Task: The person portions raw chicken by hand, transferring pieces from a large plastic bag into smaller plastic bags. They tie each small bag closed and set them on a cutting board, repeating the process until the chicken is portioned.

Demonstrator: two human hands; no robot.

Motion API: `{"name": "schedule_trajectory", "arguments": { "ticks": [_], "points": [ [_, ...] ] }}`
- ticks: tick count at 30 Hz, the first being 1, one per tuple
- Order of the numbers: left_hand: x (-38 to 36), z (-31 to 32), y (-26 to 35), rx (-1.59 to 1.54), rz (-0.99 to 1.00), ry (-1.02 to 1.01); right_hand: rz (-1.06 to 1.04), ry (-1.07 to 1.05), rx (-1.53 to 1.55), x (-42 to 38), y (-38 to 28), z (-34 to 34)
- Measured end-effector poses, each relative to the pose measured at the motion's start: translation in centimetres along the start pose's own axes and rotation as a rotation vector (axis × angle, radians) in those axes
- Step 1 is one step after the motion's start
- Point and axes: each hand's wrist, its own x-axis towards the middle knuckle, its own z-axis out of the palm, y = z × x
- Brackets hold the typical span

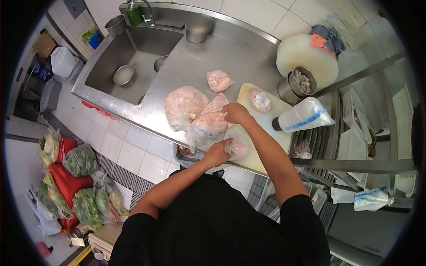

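In the head view, my left hand (217, 154) is closed around the edge of a small clear plastic bag (237, 148) with pale pink contents, over the cutting board's near end. My right hand (238, 114) has its fingers curled at the right side of a clear bag of pale pink raw meat (213, 114); its fingertips are partly hidden. Against that bag, on the left, bulges a larger full plastic bag (184, 104). Beyond them lies a small pink-filled bag (219, 80). Another small bag (260, 101) rests on the white cutting board (275, 128).
A steel sink (142, 44) with metal bowls is at the left. Right of the board are a roll of plastic bags (304, 115), a steel pot (301, 82) with pale pieces, and a metal rack (355, 165). Bagged vegetables (86, 206) sit at lower left.
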Motion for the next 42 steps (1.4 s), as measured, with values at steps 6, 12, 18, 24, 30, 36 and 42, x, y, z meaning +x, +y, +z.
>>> {"name": "schedule_trajectory", "arguments": {
  "ticks": [6,12,18,24,30,36,42],
  "points": [
    [0.2,0.2,0.0,0.013,0.011,0.000,-0.138,0.012,-0.402,-1.0,-1.2,0.8],
    [0.2,0.0,0.2,-0.035,-0.030,0.010,-0.168,0.084,0.346,-0.8,0.1,-1.6],
    [1.7,-1.9,1.1,-0.174,-0.213,-0.081,-0.060,-0.172,0.467,-8.7,0.6,-4.7],
    [1.5,-1.8,2.8,-0.205,-0.197,-0.038,-0.116,-0.213,-0.272,-12.1,2.0,1.9],
    [0.1,-1.3,2.9,-0.034,-0.142,-0.150,-0.102,-0.074,-0.285,-10.2,-2.7,-3.6],
    [-0.2,-0.1,0.7,-0.050,-0.014,-0.071,-0.267,0.015,-0.453,-1.6,-2.8,3.2],
    [-0.5,-0.2,-0.4,-0.035,-0.008,-0.013,-0.279,-0.076,-0.252,-0.8,-1.2,2.7]
  ]
}}
